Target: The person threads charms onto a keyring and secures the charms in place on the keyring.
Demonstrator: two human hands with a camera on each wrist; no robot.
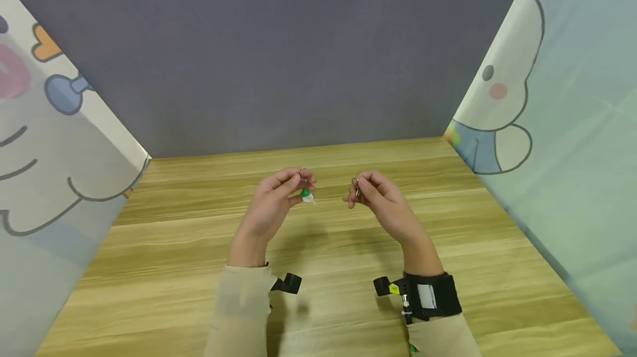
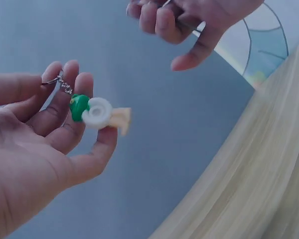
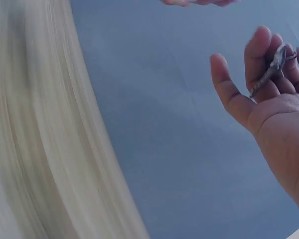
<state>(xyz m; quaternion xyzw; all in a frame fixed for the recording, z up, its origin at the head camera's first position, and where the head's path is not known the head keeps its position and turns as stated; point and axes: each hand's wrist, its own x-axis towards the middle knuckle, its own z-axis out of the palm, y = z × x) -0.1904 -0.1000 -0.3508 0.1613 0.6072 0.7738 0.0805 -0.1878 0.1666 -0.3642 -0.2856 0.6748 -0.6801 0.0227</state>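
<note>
Fingers [image 2: 17,88] of left hand [image 1: 270,200] pinch green-and-white figure keychain [image 2: 96,112], those of right hand [image 1: 390,205] grey metal keyring [image 3: 276,66], above yellow wood-grain desk [image 1: 149,279].

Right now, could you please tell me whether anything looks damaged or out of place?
Nothing stands out: the left hand holds a figurine charm by its ring; the right hand holds a metal piece too indistinct to check.

Over the table [image 1: 343,257], the keychain [image 1: 306,193] hangs left of the right hand [image 1: 390,208].
</note>
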